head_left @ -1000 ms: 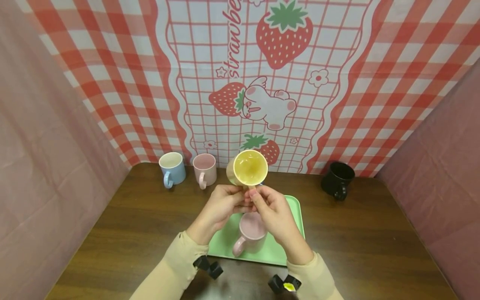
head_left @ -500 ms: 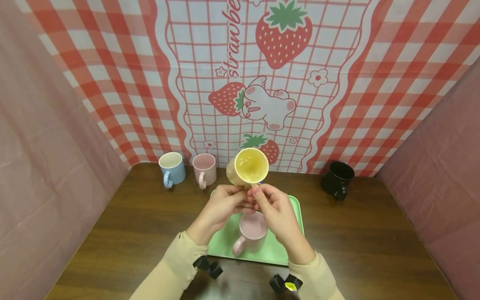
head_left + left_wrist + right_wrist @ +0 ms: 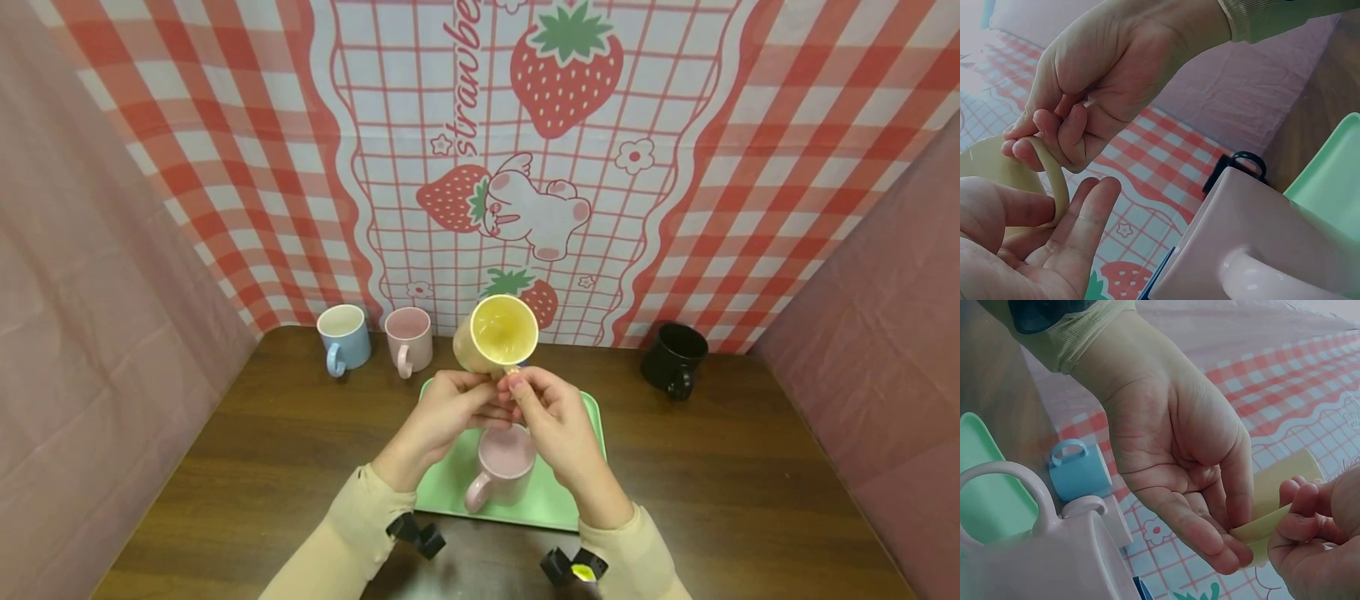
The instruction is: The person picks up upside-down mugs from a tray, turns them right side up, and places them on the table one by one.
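Observation:
A pale yellow mug (image 3: 504, 330) is held up over the back of the tray, its mouth tilted toward the head camera. My left hand (image 3: 442, 417) pinches its handle (image 3: 1054, 181) from the left, several fingers stretched out straight beside it. From the right, my right hand (image 3: 558, 425) pinches the same handle near the mug's body between thumb and fingers. Below the hands, a pink mug (image 3: 506, 458) stands upright on a light green tray (image 3: 555, 512), its handle toward the front left. The left wrist view shows this pink mug (image 3: 1266, 231) close up.
Along the back left stand a light blue mug (image 3: 347, 340) and a second pink mug (image 3: 411, 342). A black mug (image 3: 675, 358) is at the back right. Some dark blue thing (image 3: 1157, 275) lies mostly hidden behind the near pink mug. A strawberry-print cloth (image 3: 570, 108) hangs behind the wooden table (image 3: 712, 500).
The yellow mug has shifted slightly up and to the right, its handle turning a little rightward. My right hand moved slightly right with it; both hands keep hold of the handle.

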Motion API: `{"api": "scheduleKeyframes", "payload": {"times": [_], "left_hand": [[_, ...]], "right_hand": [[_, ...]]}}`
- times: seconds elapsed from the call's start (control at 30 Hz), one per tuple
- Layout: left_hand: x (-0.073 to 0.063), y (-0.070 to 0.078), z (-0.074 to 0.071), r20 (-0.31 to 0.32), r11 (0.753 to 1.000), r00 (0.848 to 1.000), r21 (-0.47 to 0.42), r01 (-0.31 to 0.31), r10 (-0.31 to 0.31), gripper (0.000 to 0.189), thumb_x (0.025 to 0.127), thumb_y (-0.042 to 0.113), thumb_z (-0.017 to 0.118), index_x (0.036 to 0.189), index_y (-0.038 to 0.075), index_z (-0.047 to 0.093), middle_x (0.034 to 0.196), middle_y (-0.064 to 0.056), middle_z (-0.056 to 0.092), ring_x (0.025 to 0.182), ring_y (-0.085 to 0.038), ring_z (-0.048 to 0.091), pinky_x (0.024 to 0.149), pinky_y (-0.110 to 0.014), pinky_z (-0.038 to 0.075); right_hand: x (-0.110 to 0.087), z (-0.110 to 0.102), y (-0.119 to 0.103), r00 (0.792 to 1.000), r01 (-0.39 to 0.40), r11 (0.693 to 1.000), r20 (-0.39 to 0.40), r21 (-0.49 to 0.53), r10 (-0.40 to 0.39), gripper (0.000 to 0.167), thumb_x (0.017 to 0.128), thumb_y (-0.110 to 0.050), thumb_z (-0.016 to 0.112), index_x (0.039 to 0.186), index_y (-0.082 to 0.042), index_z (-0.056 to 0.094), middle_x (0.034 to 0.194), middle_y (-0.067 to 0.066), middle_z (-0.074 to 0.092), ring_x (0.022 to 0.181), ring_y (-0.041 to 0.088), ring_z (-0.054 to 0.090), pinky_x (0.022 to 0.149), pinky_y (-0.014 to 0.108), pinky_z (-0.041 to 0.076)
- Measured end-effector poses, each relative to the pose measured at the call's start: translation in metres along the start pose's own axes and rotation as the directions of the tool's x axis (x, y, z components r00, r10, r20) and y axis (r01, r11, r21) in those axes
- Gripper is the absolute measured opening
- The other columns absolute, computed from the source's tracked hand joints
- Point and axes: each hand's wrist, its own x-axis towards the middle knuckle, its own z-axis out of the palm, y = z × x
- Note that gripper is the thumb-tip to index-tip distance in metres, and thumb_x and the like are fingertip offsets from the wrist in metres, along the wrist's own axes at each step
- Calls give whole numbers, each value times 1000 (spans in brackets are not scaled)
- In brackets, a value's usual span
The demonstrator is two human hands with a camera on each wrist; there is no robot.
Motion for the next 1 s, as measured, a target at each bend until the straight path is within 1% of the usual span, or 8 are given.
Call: {"api": "scheduleKeyframes", "payload": {"times": [0.17,0.37,0.6,0.73,0.83,1.0], "left_hand": [[-1,1,1,3,1000,1000,22,5,-5,33,109,12,64,125,-15,72,99,-22,81,87,-20,81,83,-40,68],[-3,1,-1,25,999,1000,42,-14,13,33,109,12,62,125,-16,72,102,-25,81,87,-21,81,84,-42,68],[-4,4,-2,36,999,999,50,-22,20,32,108,11,63,122,-17,73,98,-24,81,84,-22,81,81,-43,68],[-5,5,-4,31,995,999,98,-30,27,31,109,11,63,118,-17,73,96,-25,80,83,-22,81,81,-44,68],[-7,7,-8,20,989,999,141,-44,42,31,110,10,63,120,-19,72,97,-27,79,83,-22,81,82,-45,68],[-12,9,-17,-10,969,996,234,-84,89,30,109,9,65,124,-17,72,98,-26,79,88,-28,81,83,-46,68]], "right_hand": [[0,0,0,1000,-1,1000,-1,6,1,22,113,-9,61,108,8,73,100,18,73,85,18,66,74,23,58],[0,0,-1,1000,3,1000,-4,19,-3,22,113,-8,60,108,10,72,99,19,72,84,17,65,74,23,58],[-1,-2,-2,1000,-11,1000,-15,25,11,22,113,-8,61,109,9,72,100,16,72,84,18,64,74,21,58],[-1,-4,-2,1000,-12,1000,-22,18,12,21,112,-8,61,108,9,72,99,16,71,80,16,62,70,20,56],[-1,-6,-3,1000,-3,1000,-30,12,4,21,112,-8,61,107,9,72,97,16,71,77,14,60,67,19,53],[1,-11,-3,999,1,1000,-43,9,-1,20,112,-5,60,108,10,72,96,21,69,76,13,59,65,19,51]]}}
